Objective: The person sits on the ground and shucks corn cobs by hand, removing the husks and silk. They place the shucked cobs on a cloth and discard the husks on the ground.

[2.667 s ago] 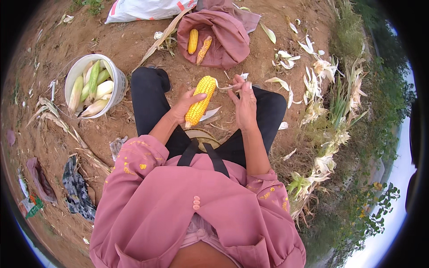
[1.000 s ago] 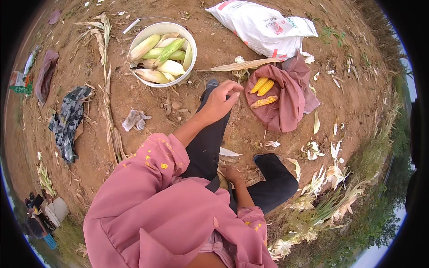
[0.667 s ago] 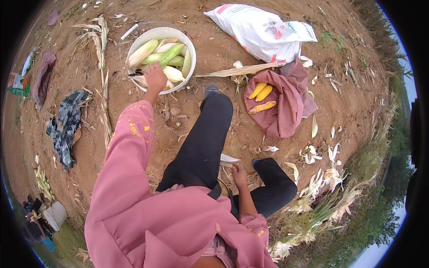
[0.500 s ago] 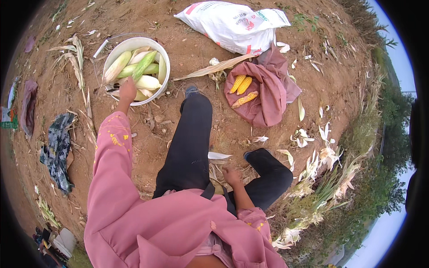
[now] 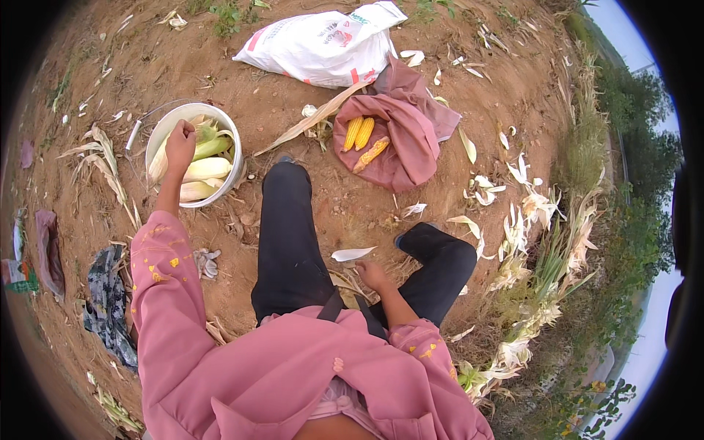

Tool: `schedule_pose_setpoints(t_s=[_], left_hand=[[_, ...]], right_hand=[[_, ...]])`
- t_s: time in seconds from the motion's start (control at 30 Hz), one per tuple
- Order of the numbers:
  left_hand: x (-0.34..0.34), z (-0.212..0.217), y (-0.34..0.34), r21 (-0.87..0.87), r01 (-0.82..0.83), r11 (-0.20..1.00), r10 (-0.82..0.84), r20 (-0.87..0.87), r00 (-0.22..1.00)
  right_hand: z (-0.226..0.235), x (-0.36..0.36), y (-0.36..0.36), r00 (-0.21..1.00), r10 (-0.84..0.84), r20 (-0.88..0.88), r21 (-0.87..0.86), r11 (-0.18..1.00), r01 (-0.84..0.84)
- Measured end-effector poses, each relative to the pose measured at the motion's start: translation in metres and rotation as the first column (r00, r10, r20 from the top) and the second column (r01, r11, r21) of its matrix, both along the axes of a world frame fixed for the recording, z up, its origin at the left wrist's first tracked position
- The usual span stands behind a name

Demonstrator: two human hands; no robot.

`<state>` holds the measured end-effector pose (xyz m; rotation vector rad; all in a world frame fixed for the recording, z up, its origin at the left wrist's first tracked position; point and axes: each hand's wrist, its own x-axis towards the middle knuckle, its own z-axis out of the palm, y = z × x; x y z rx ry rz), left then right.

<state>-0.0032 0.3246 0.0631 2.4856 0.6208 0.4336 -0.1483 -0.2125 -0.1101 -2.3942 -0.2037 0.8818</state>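
Where the ground curves away on my left, a maroon cloth lies near a crumpled camouflage cloth. Dry stalk leaves spread beside a white bucket. My left hand is over it, fingers curled, covering some of the unhusked ears inside; whether it grips one, I cannot tell. A long dry leaf lies between the bucket and a maroon bag with three yellow cobs, near a white sack. My right hand, fingers bent, is by a pale husk piece; its grip is unclear. Peeled husks litter the far right.
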Motion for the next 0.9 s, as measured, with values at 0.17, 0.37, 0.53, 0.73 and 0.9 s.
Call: schedule_pose_setpoints(t_s=[0.17,0.37,0.53,0.73,0.9], left_hand=[[0.012,0.108,-0.103,0.167,0.407,0.898,-0.425,0.090,0.901],[-0.007,0.180,-0.220,0.104,0.835,0.541,-0.840,0.113,0.531],[-0.016,0.174,-0.291,-0.196,0.951,0.239,-0.939,0.204,0.278],[-0.009,0.092,-0.336,-0.787,0.612,0.077,-0.694,0.398,0.599],[-0.050,-0.005,-0.379,-0.915,0.397,-0.076,-0.595,0.361,0.718]], right_hand=[[0.039,0.025,0.022,0.972,-0.228,0.046,0.283,0.937,0.207],[0.181,0.074,0.060,0.662,-0.256,0.704,0.289,0.955,0.061],[0.228,0.096,0.052,0.596,-0.316,0.738,0.374,0.927,0.029],[0.205,0.081,0.048,0.620,-0.769,0.158,0.725,0.516,0.456],[0.194,0.077,0.056,0.576,-0.797,0.182,0.807,0.456,0.376]])
